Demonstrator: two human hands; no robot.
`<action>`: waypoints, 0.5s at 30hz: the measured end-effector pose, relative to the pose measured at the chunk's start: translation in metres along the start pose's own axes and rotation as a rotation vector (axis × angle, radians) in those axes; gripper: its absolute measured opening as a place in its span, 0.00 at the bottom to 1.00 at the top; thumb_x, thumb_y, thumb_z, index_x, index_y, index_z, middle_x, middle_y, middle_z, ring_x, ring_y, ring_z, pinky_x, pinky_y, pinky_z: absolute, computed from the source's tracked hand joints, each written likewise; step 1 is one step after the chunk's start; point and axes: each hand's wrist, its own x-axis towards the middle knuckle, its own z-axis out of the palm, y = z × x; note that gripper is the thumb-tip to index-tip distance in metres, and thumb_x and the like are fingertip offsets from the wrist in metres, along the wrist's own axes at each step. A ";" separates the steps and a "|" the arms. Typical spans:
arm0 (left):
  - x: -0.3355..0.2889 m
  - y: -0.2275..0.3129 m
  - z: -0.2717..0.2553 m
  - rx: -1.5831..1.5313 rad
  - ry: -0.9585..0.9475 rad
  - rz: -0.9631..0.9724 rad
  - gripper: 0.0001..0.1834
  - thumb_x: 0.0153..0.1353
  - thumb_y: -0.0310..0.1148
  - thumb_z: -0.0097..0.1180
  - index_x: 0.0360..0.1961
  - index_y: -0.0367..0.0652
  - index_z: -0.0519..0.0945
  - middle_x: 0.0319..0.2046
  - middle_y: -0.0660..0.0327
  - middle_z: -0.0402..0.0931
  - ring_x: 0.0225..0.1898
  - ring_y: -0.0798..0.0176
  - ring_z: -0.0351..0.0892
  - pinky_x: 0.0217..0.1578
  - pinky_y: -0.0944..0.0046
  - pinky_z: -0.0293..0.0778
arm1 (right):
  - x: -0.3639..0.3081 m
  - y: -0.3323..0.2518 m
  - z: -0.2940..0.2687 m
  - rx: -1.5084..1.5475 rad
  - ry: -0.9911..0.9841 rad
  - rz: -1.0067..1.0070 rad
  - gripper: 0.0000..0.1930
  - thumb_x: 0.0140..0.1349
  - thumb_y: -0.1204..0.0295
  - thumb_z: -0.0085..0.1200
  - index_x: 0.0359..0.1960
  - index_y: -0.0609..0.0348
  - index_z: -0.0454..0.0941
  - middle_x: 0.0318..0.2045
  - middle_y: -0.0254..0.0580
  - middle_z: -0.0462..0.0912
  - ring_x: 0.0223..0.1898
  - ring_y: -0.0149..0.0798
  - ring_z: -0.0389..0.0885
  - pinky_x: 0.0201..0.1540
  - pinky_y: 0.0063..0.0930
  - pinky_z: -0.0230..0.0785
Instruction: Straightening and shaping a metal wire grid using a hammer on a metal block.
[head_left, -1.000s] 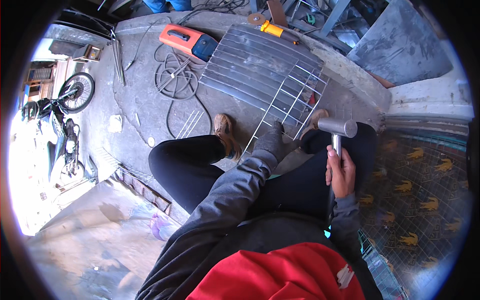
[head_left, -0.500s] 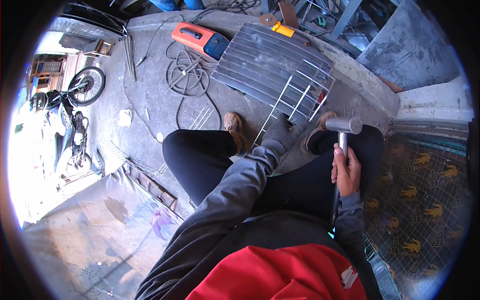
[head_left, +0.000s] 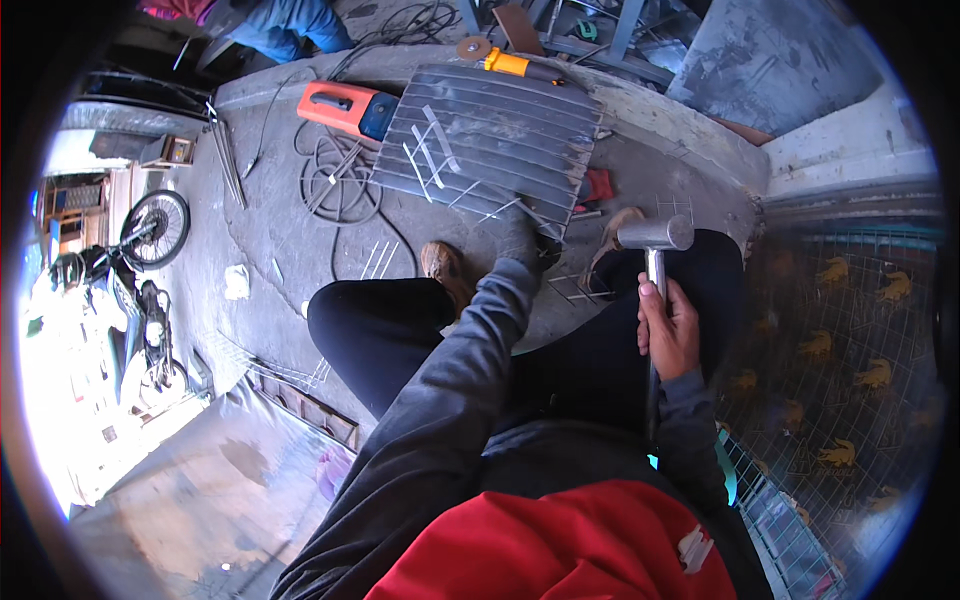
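My right hand (head_left: 672, 325) is wrapped round the handle of a metal hammer (head_left: 655, 234), its head up above my right knee. My left hand (head_left: 518, 240), in a dark grey glove, is closed on the near end of a welded wire grid (head_left: 441, 138). The grid slants away over a ribbed metal slab (head_left: 500, 115) on the floor, and its bars are partly blurred. My glove hides the fingertips and the grid's near end. The slab lies just beyond my feet. A red object (head_left: 597, 184) sits by its right edge.
An orange machine (head_left: 342, 108) stands left of the slab beside a coiled cable (head_left: 335, 185). A yellow power tool (head_left: 520, 66) and a disc (head_left: 473, 48) are at its far edge. A motorbike (head_left: 150, 240) stands at left. Another person's blue-trousered legs (head_left: 290, 25) show at top left.
The wire grid has swung left across the slab, with my left hand still holding it. The hammer stays upright in my right hand. The view has shifted, and more of the other person shows.
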 end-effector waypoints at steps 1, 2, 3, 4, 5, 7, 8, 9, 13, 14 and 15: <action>-0.012 0.007 0.001 0.016 -0.009 0.023 0.32 0.63 0.70 0.46 0.37 0.49 0.79 0.24 0.65 0.73 0.22 0.65 0.72 0.21 0.61 0.68 | 0.001 0.001 -0.002 0.007 0.011 0.018 0.19 0.71 0.56 0.54 0.52 0.58 0.77 0.23 0.28 0.71 0.15 0.20 0.68 0.16 0.17 0.61; -0.029 0.018 -0.007 0.106 0.017 -0.024 0.32 0.62 0.70 0.46 0.37 0.49 0.79 0.25 0.65 0.74 0.23 0.64 0.72 0.20 0.60 0.68 | 0.002 0.002 -0.003 0.029 0.024 0.023 0.18 0.71 0.56 0.53 0.52 0.58 0.77 0.23 0.28 0.70 0.15 0.20 0.68 0.16 0.17 0.61; -0.047 0.030 -0.016 0.180 -0.007 -0.021 0.33 0.61 0.71 0.47 0.37 0.50 0.78 0.26 0.65 0.74 0.24 0.64 0.73 0.20 0.59 0.68 | 0.003 0.003 -0.003 0.054 0.028 0.020 0.18 0.71 0.57 0.53 0.51 0.58 0.76 0.23 0.28 0.70 0.15 0.20 0.67 0.16 0.17 0.61; -0.062 0.043 -0.022 0.233 0.020 0.000 0.28 0.63 0.65 0.51 0.38 0.49 0.78 0.26 0.66 0.75 0.24 0.64 0.73 0.21 0.62 0.69 | 0.004 0.004 -0.004 0.075 0.024 0.013 0.17 0.71 0.57 0.53 0.50 0.57 0.76 0.22 0.28 0.70 0.15 0.20 0.67 0.15 0.17 0.60; -0.073 0.055 -0.025 0.242 0.070 -0.006 0.28 0.63 0.65 0.51 0.38 0.49 0.78 0.26 0.66 0.75 0.24 0.64 0.73 0.21 0.62 0.69 | 0.005 0.004 -0.003 0.102 0.015 0.002 0.16 0.71 0.57 0.52 0.49 0.57 0.76 0.22 0.28 0.69 0.15 0.20 0.67 0.15 0.17 0.60; -0.095 0.080 -0.032 0.107 0.166 0.141 0.26 0.64 0.63 0.51 0.37 0.48 0.76 0.25 0.64 0.75 0.17 0.62 0.72 0.21 0.59 0.72 | 0.006 0.004 -0.002 0.153 0.017 -0.018 0.14 0.72 0.59 0.52 0.47 0.57 0.76 0.21 0.27 0.68 0.13 0.20 0.64 0.14 0.17 0.58; -0.101 0.097 -0.031 -0.240 0.037 0.148 0.22 0.66 0.59 0.51 0.35 0.50 0.75 0.23 0.65 0.73 0.16 0.63 0.68 0.19 0.60 0.69 | 0.007 0.004 -0.001 0.144 0.021 -0.018 0.15 0.72 0.59 0.52 0.48 0.58 0.76 0.21 0.27 0.68 0.13 0.19 0.64 0.14 0.16 0.58; -0.110 0.114 -0.031 -0.132 0.018 0.333 0.20 0.67 0.56 0.53 0.29 0.52 0.73 0.19 0.67 0.68 0.13 0.63 0.64 0.16 0.60 0.65 | 0.008 0.004 0.000 0.137 0.042 -0.008 0.15 0.72 0.60 0.52 0.50 0.59 0.75 0.21 0.26 0.67 0.13 0.19 0.63 0.14 0.16 0.57; -0.138 0.233 -0.041 0.064 -0.140 0.546 0.15 0.68 0.51 0.53 0.38 0.52 0.79 0.20 0.65 0.75 0.15 0.67 0.68 0.15 0.66 0.64 | 0.013 0.002 0.000 0.128 0.039 -0.003 0.14 0.70 0.61 0.54 0.48 0.58 0.74 0.20 0.26 0.67 0.13 0.19 0.63 0.13 0.16 0.56; -0.134 0.258 -0.044 0.237 -0.131 0.753 0.17 0.68 0.48 0.53 0.45 0.47 0.80 0.26 0.63 0.77 0.20 0.66 0.73 0.18 0.66 0.67 | 0.013 0.002 0.001 0.168 0.030 0.004 0.14 0.70 0.62 0.56 0.48 0.58 0.74 0.20 0.26 0.67 0.13 0.19 0.64 0.13 0.16 0.57; -0.126 0.291 -0.046 0.457 -0.031 0.797 0.20 0.69 0.46 0.49 0.54 0.46 0.79 0.30 0.58 0.81 0.19 0.66 0.73 0.17 0.68 0.66 | 0.014 0.003 0.002 0.159 0.029 0.004 0.14 0.70 0.62 0.56 0.48 0.58 0.74 0.20 0.26 0.67 0.13 0.19 0.64 0.13 0.16 0.57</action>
